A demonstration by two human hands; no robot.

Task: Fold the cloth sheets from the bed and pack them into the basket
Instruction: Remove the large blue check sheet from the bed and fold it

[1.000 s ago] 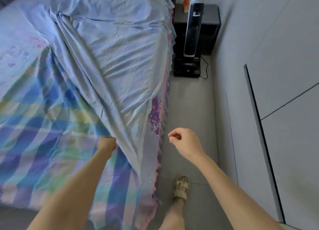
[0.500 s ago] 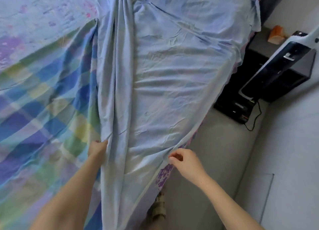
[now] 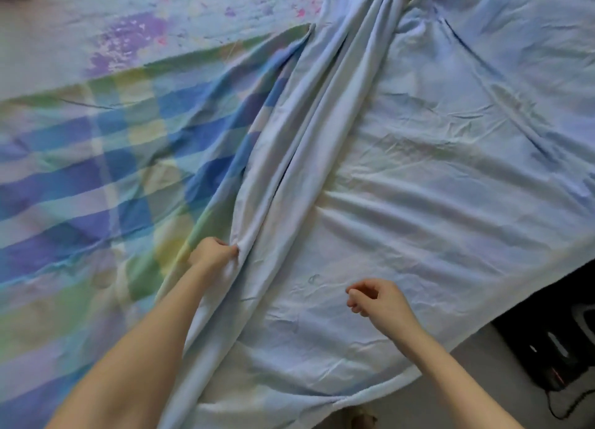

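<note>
A pale blue sheet (image 3: 418,177) lies spread over the right half of the bed, with a long bunched fold running from top centre down to the lower left. My left hand (image 3: 212,251) grips that fold at its left edge. My right hand (image 3: 376,299) hovers just above the flat part of the blue sheet, fingers loosely curled and holding nothing. Under the blue sheet, on the left, a checked sheet (image 3: 96,171) in blue, green and yellow lies flat. No basket is in view.
A pale printed bed cover (image 3: 161,16) shows at the top left. The bed's right edge runs diagonally at the lower right, with grey floor (image 3: 467,393) beyond it. A black appliance base with a cable (image 3: 553,341) stands on the floor there.
The view has swung left and down over the bed. My left hand keeps its grip on the fold. My right hand has moved from the bed's edge to above the blue sheet.
</note>
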